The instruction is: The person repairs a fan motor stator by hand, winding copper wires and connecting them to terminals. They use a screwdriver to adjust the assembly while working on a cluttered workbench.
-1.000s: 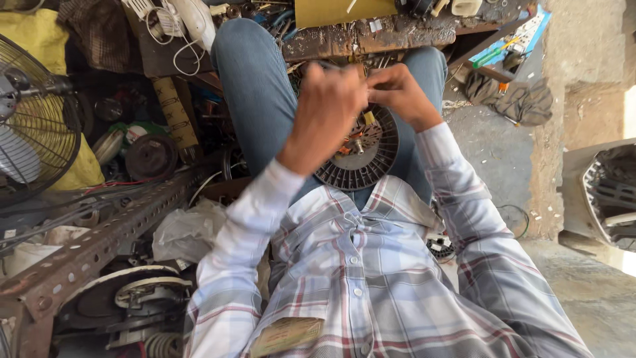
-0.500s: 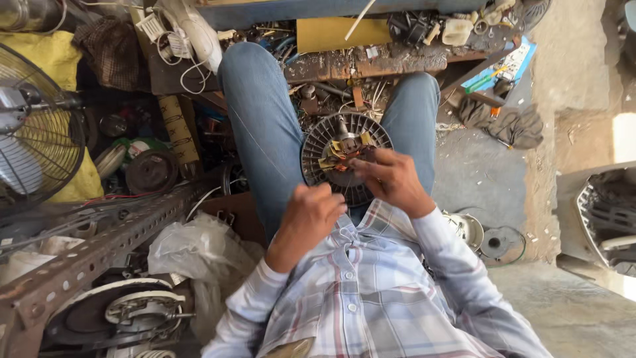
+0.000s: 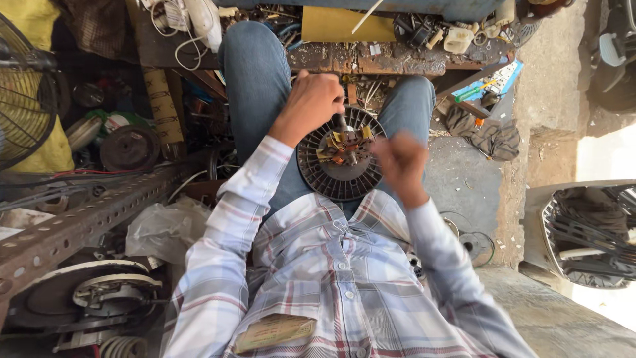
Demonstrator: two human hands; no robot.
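Head view, centre of the frame: round black ribbed motor stator with copper windings and yellowish insulation slips [image 3: 341, 162] resting on the lap between the blue-jeaned knees. Left hand [image 3: 311, 103] clenching around a dark tool handle [image 3: 340, 122], tip pressing into the windings at the core. Right hand [image 3: 399, 159] blurring just right of the stator, fingers curling inward, grasping what cannot be told. Judging progress: windings and slips still seated in the slots, so only partway through, most left to work. Upper frame: cluttered wooden bench [image 3: 397, 63]. Left edge: wire fan guard [image 3: 26, 99].
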